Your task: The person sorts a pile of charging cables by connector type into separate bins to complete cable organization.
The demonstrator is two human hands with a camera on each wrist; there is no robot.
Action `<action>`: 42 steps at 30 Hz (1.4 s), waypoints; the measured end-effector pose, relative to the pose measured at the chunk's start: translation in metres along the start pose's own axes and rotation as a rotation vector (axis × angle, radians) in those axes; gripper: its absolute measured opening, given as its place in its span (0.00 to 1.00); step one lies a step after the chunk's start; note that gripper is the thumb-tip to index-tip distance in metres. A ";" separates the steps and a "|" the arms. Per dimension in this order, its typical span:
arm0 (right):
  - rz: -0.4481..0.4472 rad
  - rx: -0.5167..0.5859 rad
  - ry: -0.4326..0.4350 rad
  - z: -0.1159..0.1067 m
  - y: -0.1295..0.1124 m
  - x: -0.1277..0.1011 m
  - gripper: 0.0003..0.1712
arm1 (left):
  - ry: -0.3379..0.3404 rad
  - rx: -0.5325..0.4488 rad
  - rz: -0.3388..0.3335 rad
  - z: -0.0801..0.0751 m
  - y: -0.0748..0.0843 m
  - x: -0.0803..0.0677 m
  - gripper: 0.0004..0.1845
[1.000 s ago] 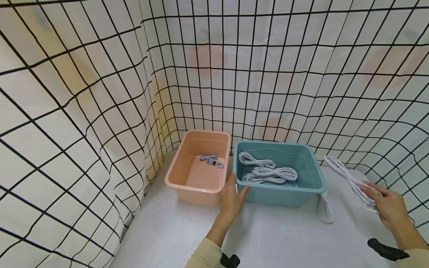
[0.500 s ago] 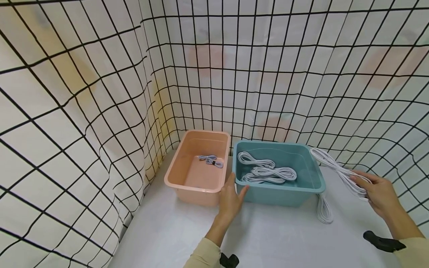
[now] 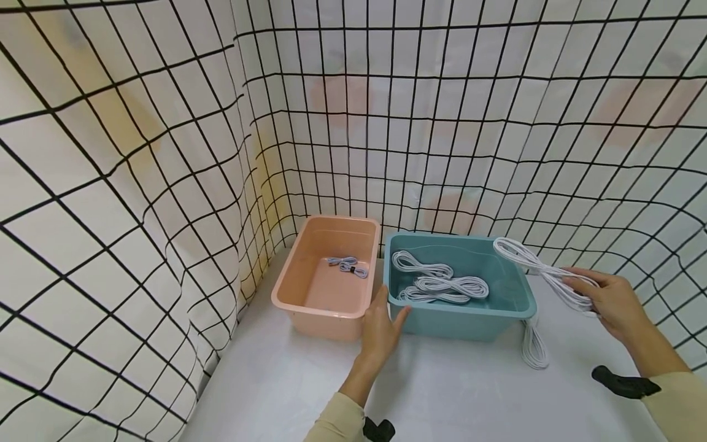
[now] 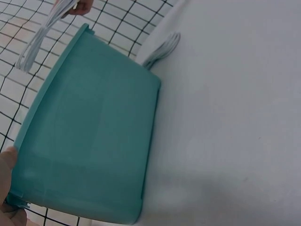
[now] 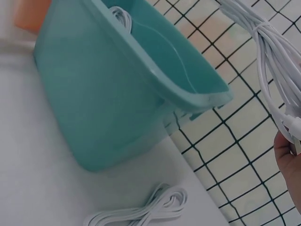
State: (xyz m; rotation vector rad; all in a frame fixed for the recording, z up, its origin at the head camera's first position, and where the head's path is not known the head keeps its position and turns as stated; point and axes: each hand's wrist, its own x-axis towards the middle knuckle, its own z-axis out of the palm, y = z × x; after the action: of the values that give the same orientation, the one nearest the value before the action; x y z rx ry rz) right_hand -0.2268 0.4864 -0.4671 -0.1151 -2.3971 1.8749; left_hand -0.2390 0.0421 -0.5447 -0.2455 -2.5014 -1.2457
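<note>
A coiled white cable (image 3: 544, 271) is gripped near one end by my right hand (image 3: 615, 302), its far loop over the right rim of the teal bin (image 3: 453, 324). In the right wrist view, a white plug (image 5: 294, 125) on this cable shows beside the thumb. My left hand (image 3: 381, 328) holds the teal bin's near left corner, thumb against the front wall. Several coiled white cables (image 3: 452, 286) lie inside that bin. Another coiled white cable (image 3: 534, 350) rests on the table, partly hidden by the bin's right side.
To the left stands a peach bin (image 3: 326, 325) holding small coiled cables (image 3: 353, 269), one with a black tie. Black wire mesh (image 3: 392, 129) over white sheeting encloses the back and sides. White cloth (image 3: 458, 393) covers the table.
My right hand has carried the coiled cable leftward and slightly up, from beside the teal bin to its right rim. The left hand stays at the bin's corner.
</note>
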 end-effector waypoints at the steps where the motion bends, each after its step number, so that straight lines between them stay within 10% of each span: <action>1: 0.001 -0.011 -0.007 0.001 -0.002 0.002 0.14 | -0.002 -0.001 -0.002 0.000 0.000 0.000 0.40; 18: -0.096 -0.270 -0.137 0.049 -0.050 0.046 0.26 | 0.001 0.006 -0.001 -0.001 -0.004 0.000 0.39; 30: -0.124 -0.241 -0.332 0.085 -0.070 0.070 0.18 | 0.017 0.006 0.013 0.000 -0.003 0.001 0.40; 42: -0.104 -0.360 -0.289 0.109 -0.074 0.089 0.35 | 0.007 0.029 0.012 0.000 0.002 -0.002 0.40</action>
State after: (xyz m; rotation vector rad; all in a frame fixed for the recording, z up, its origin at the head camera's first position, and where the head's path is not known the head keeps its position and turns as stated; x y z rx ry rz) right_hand -0.3281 0.3745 -0.4191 0.2683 -2.8478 1.4850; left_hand -0.2368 0.0430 -0.5436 -0.2479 -2.5062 -1.2027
